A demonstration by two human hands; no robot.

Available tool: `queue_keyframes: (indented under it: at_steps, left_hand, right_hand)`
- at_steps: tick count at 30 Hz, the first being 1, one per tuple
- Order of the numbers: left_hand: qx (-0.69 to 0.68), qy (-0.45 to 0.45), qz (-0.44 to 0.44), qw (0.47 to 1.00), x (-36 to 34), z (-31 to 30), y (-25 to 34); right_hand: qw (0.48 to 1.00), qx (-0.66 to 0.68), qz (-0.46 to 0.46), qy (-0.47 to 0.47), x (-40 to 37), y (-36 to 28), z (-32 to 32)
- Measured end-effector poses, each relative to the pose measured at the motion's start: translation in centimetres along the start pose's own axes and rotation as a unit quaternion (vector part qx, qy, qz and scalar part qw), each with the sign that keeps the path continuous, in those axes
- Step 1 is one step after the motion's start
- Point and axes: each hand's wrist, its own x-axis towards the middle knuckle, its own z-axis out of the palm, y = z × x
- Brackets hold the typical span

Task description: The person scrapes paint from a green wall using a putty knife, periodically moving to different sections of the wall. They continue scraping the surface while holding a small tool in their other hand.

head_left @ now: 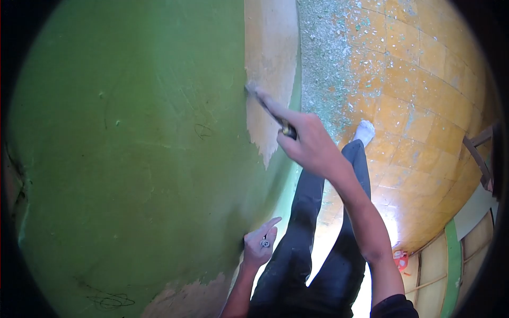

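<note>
My right hand [310, 138] is closed around the handle of a scraper [271, 108]. The scraper's far end touches the green painted wall [159, 106], at the left border of a bare, pale strip [270, 58] with ragged lower edges. Some of the tool is hidden by my fingers. Lower down, my left hand [260, 246] is at the wall surface, holding no visible object. One of its fingers stretches out, and a ring shows on another.
Paint flakes [324, 63] lie thickly along the wall's foot and scatter over yellow floor tiles [413, 100]. My legs [302, 222] and a white-socked foot [364, 132] are beside the wall. Dark wooden furniture [480, 153] stands at right, with a red item [401, 261] below.
</note>
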Motion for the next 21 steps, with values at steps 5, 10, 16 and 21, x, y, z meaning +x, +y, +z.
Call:
queue_keyframes:
  at_steps: [5,10,16,21]
  left_hand:
    - [0.003,-0.001,-0.004,1.000,0.1,-0.6,0.9]
    - [0.003,-0.005,0.002,1.000,0.3,-0.2,0.6]
    - [-0.006,-0.004,-0.005,1.000,0.0,-0.6,0.7]
    - [0.020,-0.022,-0.017,0.999,0.5,-0.7,1.1]
  right_hand:
    - [0.981,0.039,-0.163,0.102,-2.1,3.2,4.3]
    - [0.996,-0.030,-0.069,0.057,2.1,0.4,0.0]
    - [0.981,-0.075,-0.157,0.081,-0.4,1.6,2.1]
    - [0.993,-0.031,-0.092,0.064,0.0,1.5,1.6]
